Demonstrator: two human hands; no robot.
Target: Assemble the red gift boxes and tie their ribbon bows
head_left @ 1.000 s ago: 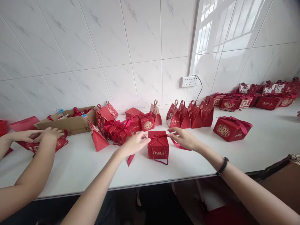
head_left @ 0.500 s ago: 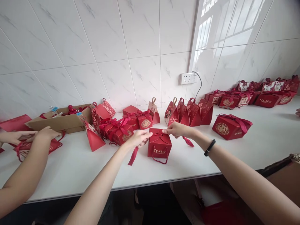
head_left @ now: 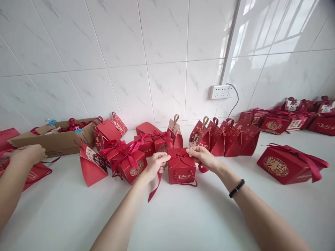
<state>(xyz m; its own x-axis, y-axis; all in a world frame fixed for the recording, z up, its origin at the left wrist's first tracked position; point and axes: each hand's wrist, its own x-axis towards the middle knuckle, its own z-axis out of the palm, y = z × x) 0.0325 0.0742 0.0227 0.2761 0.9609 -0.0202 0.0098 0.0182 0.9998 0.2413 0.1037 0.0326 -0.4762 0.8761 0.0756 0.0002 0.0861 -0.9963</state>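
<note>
A small red gift box [head_left: 181, 170] with gold lettering and a cord handle stands on the white table between my hands. Dark red ribbon [head_left: 156, 188] runs across its top, crossed at the middle, with one tail hanging on the left. My left hand [head_left: 157, 164] pinches the ribbon at the box's upper left edge. At the upper right edge my right hand [head_left: 202, 157] pinches the other side of it, and a loose end curls below the fingers. Just left of my left hand sits a red box with a bow [head_left: 129, 162].
Red triangular boxes [head_left: 231, 139] line up behind on the right, and a bow-tied box [head_left: 288, 164] sits farther right. At left are a cardboard tray [head_left: 60, 143] and another person's hand [head_left: 27, 155] over a red bag. A power strip [head_left: 221, 92] is on the tiled wall.
The view has moved closer and tilted, so the surroundings spread outward. My hands still pinch the ribbon on both sides of the box. The other person's arm sits farther left in view.
</note>
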